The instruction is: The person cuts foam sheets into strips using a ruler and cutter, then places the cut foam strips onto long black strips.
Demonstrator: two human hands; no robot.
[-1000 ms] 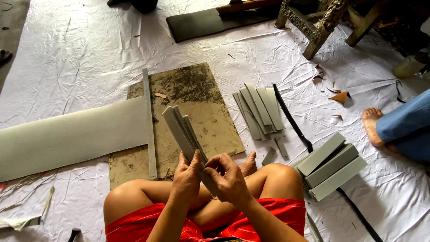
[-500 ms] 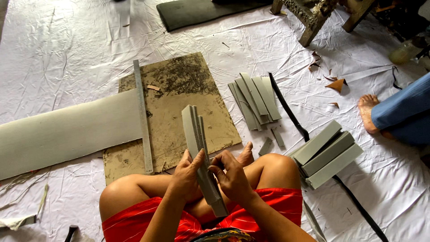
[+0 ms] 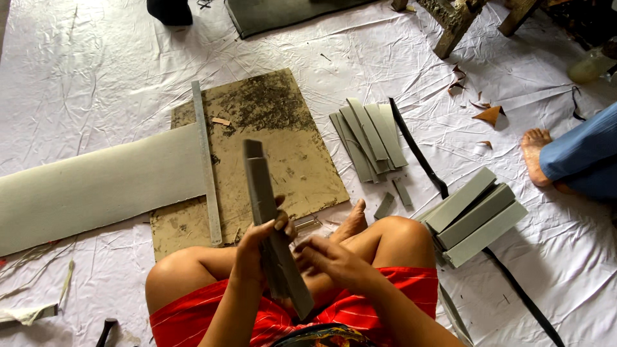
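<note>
Fingers (image 3: 277, 225) of the left hand (image 3: 257, 247) are wrapped around a stack of long grey foam strips (image 3: 273, 225), held upright over the lap. Right hand (image 3: 328, 260) is pressed against its lower edge, fingers half curled, near the stained brown cutting board (image 3: 276, 122) on the white floor sheet (image 3: 77, 77).

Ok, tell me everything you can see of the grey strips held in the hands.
The strips are a small stack of long, narrow, flat grey pieces, looking like thick felt or foam sheet, edges nearly aligned. The stack stands tilted, its top end over the brown board, its lower end down by the red shorts. The left hand wraps around its middle, thumb on the near face; the right hand touches its lower part from the right.
</note>
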